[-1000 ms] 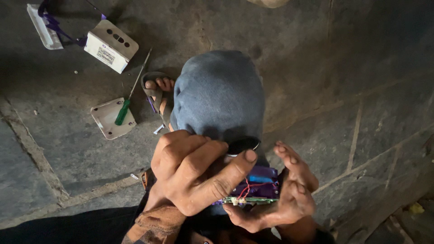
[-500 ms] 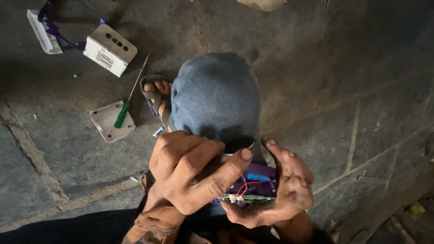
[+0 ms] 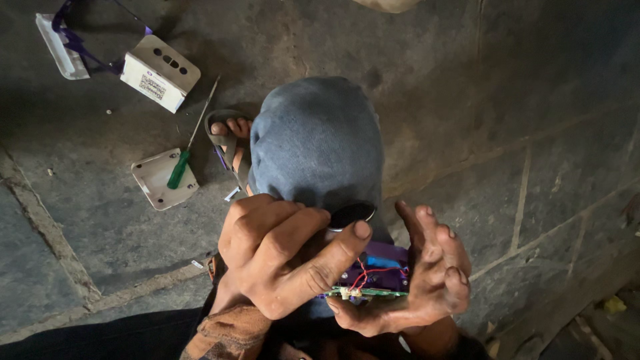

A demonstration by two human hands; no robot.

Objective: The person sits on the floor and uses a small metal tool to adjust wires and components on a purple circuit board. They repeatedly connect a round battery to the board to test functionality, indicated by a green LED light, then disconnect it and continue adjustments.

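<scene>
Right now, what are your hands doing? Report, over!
Left hand and right hand both gripping the small purple gadget, its green circuit board and red wires exposed. Green screwdriver lies on the floor by a white cover plate.

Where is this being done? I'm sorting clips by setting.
Probably an informal floor-level repair spot, not a bench: bare stone floor, a screwdriver and white casing lying loose on it, a sandalled foot beside them.

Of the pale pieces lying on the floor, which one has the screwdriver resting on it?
The flat white plate: the green-handled screwdriver lies across it. The boxy white housing and the clear strip lie farther off, with no tool on them.
</scene>
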